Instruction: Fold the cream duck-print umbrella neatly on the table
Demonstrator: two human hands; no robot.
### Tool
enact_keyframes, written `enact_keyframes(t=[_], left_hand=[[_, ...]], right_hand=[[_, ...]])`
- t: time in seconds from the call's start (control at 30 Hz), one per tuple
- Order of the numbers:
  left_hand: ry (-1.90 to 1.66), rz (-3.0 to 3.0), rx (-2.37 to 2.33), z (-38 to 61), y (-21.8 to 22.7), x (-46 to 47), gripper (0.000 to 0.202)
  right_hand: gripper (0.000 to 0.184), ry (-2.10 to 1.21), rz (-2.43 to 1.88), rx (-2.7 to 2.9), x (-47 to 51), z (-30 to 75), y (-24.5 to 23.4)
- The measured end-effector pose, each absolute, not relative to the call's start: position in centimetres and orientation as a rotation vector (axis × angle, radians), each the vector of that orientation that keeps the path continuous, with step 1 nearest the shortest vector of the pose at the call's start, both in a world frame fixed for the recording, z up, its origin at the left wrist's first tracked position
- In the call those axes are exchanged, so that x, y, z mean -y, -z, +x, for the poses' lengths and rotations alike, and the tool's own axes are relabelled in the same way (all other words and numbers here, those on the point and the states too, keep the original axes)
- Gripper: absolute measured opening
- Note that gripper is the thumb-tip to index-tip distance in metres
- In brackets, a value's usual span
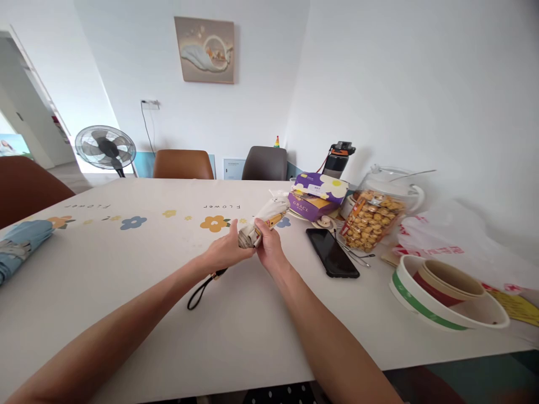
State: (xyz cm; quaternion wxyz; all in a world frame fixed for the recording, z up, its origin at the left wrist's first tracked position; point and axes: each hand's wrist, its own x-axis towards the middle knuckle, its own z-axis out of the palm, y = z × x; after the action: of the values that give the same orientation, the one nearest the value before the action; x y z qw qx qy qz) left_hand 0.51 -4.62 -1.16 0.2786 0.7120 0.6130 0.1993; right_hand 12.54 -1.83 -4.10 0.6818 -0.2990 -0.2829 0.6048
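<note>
Above the middle of the table, a folded white umbrella [273, 209] with a yellow printed band is held at a slant. My left hand [229, 247] grips its lower end, thumb pointing up, and the black wrist strap [200, 294] hangs out below that hand. Around the umbrella's side closes my right hand [269, 244], its thumb lying along the fabric. The handle is mostly hidden behind my left hand. A second umbrella, folded and light blue [27, 244], lies at the table's left edge, apart from both hands.
To the right lie a black phone [332, 252] and a purple box [314, 196]. Behind them are a dark bottle [337, 160], a jar of popcorn [373, 216], a plastic bag [458, 241] and a white-green paper bowl [429, 306]. Chairs [183, 164] line the table's far side.
</note>
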Motion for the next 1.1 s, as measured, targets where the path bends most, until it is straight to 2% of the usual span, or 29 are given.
enact_keyframes(t=[0.13, 0.27, 0.4, 0.63, 0.93, 1.1], left_hand=[[-0.446, 1.400, -1.173, -1.0, 0.9, 3.9, 0.055], [-0.382, 1.060, -0.839, -1.2, 1.9, 4.0, 0.046], [-0.503, 1.006, -0.910, -0.9, 2.9, 5.2, 0.037], [-0.680, 1.415, -1.236, -1.9, 3.6, 8.3, 0.032], [-0.822, 1.328, -1.317, -3.0, 4.0, 9.5, 0.035], [-0.899, 1.239, -1.311, -4.0, 3.8, 9.1, 0.035]], right_hand=[[0.019, -1.503, -0.539, 0.591, 1.4, 13.2, 4.4], [0.020, -1.624, -0.506, 0.578, 1.5, 13.5, 4.6], [0.022, -1.705, -0.494, 0.616, 1.6, 13.4, 4.8], [0.029, -1.802, -0.547, 0.582, 2.6, 11.7, 4.9], [0.040, -1.881, -0.606, 0.612, 3.6, 10.9, 3.4], [0.028, -1.918, -0.695, 0.629, 3.6, 10.5, 3.8]])
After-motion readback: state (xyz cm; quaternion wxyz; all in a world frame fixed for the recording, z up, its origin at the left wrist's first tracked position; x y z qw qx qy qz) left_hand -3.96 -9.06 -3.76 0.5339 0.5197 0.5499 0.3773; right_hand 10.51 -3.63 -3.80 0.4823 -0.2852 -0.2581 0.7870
